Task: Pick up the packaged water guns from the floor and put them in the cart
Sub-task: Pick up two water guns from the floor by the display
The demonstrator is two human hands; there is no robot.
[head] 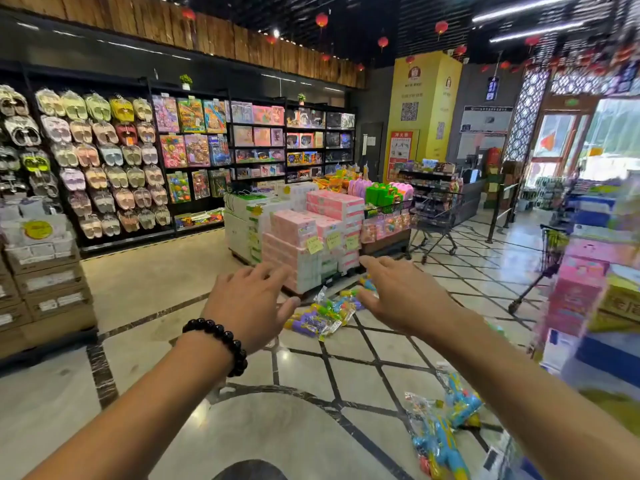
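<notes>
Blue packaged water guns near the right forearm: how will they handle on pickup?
The blue packaged water guns are probably light, since they look like hollow plastic. Their clear wrap looks crinkled and glossy, so likely slippery. The loose bag edges may flop, while the guns inside stay stiff.

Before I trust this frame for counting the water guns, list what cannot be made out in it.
- Far pile of packaged water guns, head view: partly behind the left hand and right hand, so no count.
- Near water guns: cut off at the bottom edge.
- Shopping cart: too distant to see its contents.
- Shelf on the right: motion blur hides the goods.
</notes>
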